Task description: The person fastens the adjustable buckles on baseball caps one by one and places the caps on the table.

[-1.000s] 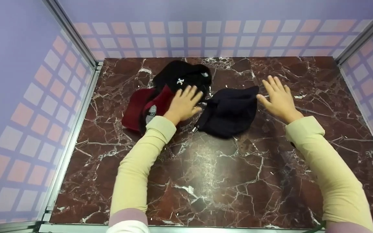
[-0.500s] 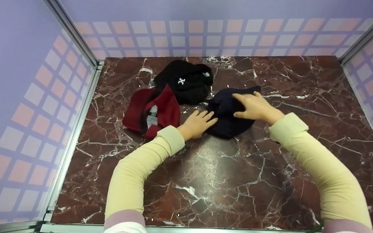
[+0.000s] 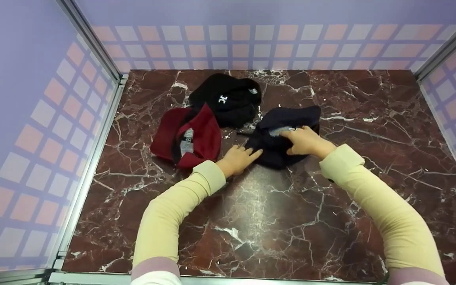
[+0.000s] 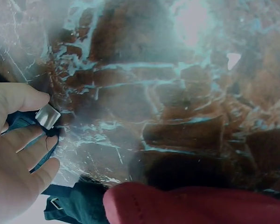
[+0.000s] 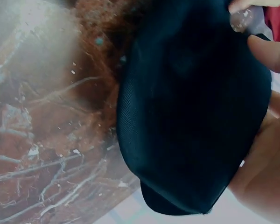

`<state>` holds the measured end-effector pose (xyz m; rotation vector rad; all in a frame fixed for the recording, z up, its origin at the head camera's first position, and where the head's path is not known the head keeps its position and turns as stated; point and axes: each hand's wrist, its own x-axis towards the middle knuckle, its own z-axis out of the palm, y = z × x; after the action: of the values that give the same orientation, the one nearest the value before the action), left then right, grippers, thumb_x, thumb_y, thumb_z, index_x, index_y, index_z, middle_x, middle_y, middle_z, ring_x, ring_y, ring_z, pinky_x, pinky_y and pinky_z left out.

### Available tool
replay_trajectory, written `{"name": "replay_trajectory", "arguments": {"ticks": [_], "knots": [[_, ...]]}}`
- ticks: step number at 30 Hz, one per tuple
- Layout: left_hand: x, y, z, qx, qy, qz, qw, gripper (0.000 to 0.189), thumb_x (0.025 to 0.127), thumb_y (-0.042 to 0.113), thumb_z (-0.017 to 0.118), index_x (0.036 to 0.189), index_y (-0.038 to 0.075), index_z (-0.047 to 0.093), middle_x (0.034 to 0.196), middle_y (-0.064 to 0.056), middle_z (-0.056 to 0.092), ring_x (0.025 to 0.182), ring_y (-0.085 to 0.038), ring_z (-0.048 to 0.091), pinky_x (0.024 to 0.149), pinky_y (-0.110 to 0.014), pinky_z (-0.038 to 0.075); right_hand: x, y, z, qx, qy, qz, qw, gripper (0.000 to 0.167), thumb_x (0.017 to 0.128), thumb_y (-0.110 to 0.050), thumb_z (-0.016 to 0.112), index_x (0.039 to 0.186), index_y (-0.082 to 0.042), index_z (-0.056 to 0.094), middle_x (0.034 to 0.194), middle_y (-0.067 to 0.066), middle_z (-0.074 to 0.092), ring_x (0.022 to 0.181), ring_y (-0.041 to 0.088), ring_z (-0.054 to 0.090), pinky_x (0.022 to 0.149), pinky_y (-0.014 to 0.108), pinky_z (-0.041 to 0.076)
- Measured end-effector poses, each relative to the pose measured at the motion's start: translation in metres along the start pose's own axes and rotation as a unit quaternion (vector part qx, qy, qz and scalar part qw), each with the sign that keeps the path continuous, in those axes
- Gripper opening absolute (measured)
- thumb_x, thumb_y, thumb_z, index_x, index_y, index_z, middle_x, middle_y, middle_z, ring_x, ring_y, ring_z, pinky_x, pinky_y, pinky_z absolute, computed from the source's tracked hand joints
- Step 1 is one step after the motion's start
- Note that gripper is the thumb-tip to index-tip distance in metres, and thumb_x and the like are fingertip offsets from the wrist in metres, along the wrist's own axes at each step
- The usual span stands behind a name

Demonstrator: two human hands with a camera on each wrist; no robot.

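Observation:
A dark navy cap (image 3: 275,154) lies on the marble-patterned table with its inside partly showing. My left hand (image 3: 236,159) is at its near left edge; in the left wrist view the thumb and fingers (image 4: 30,144) pinch the strap beside a metal buckle (image 4: 47,116). The right hand (image 3: 305,141) grips the cap's right rim. Seen from the right wrist, the navy cap (image 5: 191,112) fills the middle, with the thumb (image 5: 273,53) on one side of the rim and the other fingers partly hidden behind it.
A red cap (image 3: 208,136) sits left of the navy one, its opening facing up. Behind them rests a black cap (image 3: 226,103) with a small white emblem. Purple checkered panels (image 3: 251,35) enclose the table (image 3: 259,237) at the back and sides.
My left hand has come from over the red cap to the navy cap's left edge. The right hand has moved left onto the navy cap and lifted its rim, exposing the lining.

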<state>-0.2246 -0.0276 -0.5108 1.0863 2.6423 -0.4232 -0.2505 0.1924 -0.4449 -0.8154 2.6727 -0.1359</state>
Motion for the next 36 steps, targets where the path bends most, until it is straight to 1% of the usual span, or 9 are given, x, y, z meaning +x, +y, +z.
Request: {"name": "replay_trajectory", "arguments": {"ticks": [4, 6, 10, 15, 19, 24, 27, 30, 36], "knots": [[-0.001, 0.000, 0.003, 0.002, 0.010, 0.000, 0.9999, 0.076, 0.079, 0.019, 0.061, 0.141, 0.021, 0.017, 0.136, -0.006, 0.040, 0.116, -0.029, 0.045, 0.094, -0.042, 0.037, 0.000, 0.000, 0.011, -0.021, -0.011, -0.001, 0.9997, 0.047, 0.068, -0.013, 0.063, 0.114, -0.007, 0.055, 0.104, 0.017, 0.062, 0.093, 0.036, 0.057, 0.079, 0.053, 0.042], [-0.002, 0.000, 0.004, 0.001, 0.016, 0.001, 0.9999, 0.074, 0.080, 0.018, 0.060, 0.141, 0.021, 0.019, 0.137, -0.005, 0.039, 0.117, -0.029, 0.044, 0.095, -0.042, 0.036, -0.001, 0.000, 0.016, -0.030, -0.008, -0.003, 0.9995, 0.041, 0.066, -0.009, 0.060, 0.107, -0.009, 0.059, 0.096, 0.016, 0.063, 0.087, 0.036, 0.058, 0.071, 0.051, 0.044], [-0.004, 0.000, 0.005, -0.007, 0.035, 0.001, 0.9994, 0.067, 0.080, 0.018, 0.058, 0.139, 0.019, 0.026, 0.137, -0.003, 0.039, 0.118, -0.027, 0.044, 0.094, -0.041, 0.037, -0.003, -0.002, 0.023, -0.053, 0.012, -0.014, 0.9984, 0.030, 0.064, -0.004, 0.056, 0.092, -0.008, 0.062, 0.086, 0.014, 0.064, 0.080, 0.035, 0.059, 0.066, 0.050, 0.044], [-0.006, 0.001, 0.006, -0.018, 0.044, 0.003, 0.9989, 0.061, 0.080, 0.017, 0.058, 0.136, 0.014, 0.032, 0.133, -0.004, 0.044, 0.114, -0.027, 0.046, 0.091, -0.039, 0.039, -0.007, -0.002, 0.026, -0.068, 0.045, -0.031, 0.9962, 0.013, 0.068, -0.003, 0.054, 0.078, -0.007, 0.061, 0.077, 0.014, 0.064, 0.074, 0.033, 0.060, 0.062, 0.049, 0.044], [-0.010, 0.002, 0.006, -0.027, 0.040, 0.017, 0.9987, 0.061, 0.081, 0.014, 0.057, 0.136, 0.011, 0.032, 0.132, -0.006, 0.045, 0.116, -0.028, 0.044, 0.096, -0.039, 0.036, -0.011, -0.001, 0.025, -0.058, 0.059, -0.039, 0.9958, 0.008, 0.072, -0.003, 0.052, 0.071, -0.006, 0.060, 0.070, 0.013, 0.062, 0.068, 0.032, 0.059, 0.060, 0.047, 0.044], [-0.015, 0.000, 0.009, -0.018, 0.051, 0.039, 0.9978, 0.055, 0.084, 0.014, 0.054, 0.135, 0.013, 0.035, 0.129, -0.006, 0.048, 0.118, -0.026, 0.044, 0.097, -0.041, 0.035, -0.015, 0.002, 0.017, -0.018, 0.063, -0.035, 0.9972, 0.006, 0.069, -0.004, 0.051, 0.065, -0.007, 0.054, 0.065, 0.010, 0.059, 0.059, 0.029, 0.054, 0.055, 0.045, 0.042], [-0.018, -0.003, 0.014, -0.001, 0.081, 0.055, 0.9952, 0.050, 0.083, 0.017, 0.056, 0.131, 0.015, 0.041, 0.120, -0.003, 0.054, 0.107, -0.020, 0.052, 0.089, -0.039, 0.040, -0.018, 0.004, 0.010, 0.015, 0.059, -0.035, 0.9975, 0.006, 0.068, -0.005, 0.051, 0.067, -0.006, 0.056, 0.066, 0.009, 0.057, 0.057, 0.024, 0.048, 0.054, 0.043, 0.041], [-0.021, -0.005, 0.018, 0.017, 0.130, 0.070, 0.9888, 0.051, 0.078, 0.019, 0.062, 0.126, 0.018, 0.045, 0.114, -0.001, 0.055, 0.100, -0.018, 0.053, 0.079, -0.035, 0.041, -0.021, 0.007, 0.003, 0.047, 0.056, -0.042, 0.9965, 0.015, 0.067, -0.005, 0.051, 0.076, -0.004, 0.064, 0.070, 0.010, 0.060, 0.060, 0.022, 0.048, 0.058, 0.041, 0.042], [-0.024, -0.006, 0.022, 0.038, 0.203, 0.085, 0.9746, 0.048, 0.079, 0.017, 0.058, 0.126, 0.019, 0.047, 0.118, 0.000, 0.054, 0.104, -0.020, 0.048, 0.083, -0.033, 0.039, -0.025, 0.011, -0.003, 0.092, 0.067, -0.050, 0.9922, 0.019, 0.065, -0.007, 0.053, 0.076, -0.003, 0.066, 0.065, 0.007, 0.058, 0.057, 0.018, 0.044, 0.057, 0.033, 0.040]]}}
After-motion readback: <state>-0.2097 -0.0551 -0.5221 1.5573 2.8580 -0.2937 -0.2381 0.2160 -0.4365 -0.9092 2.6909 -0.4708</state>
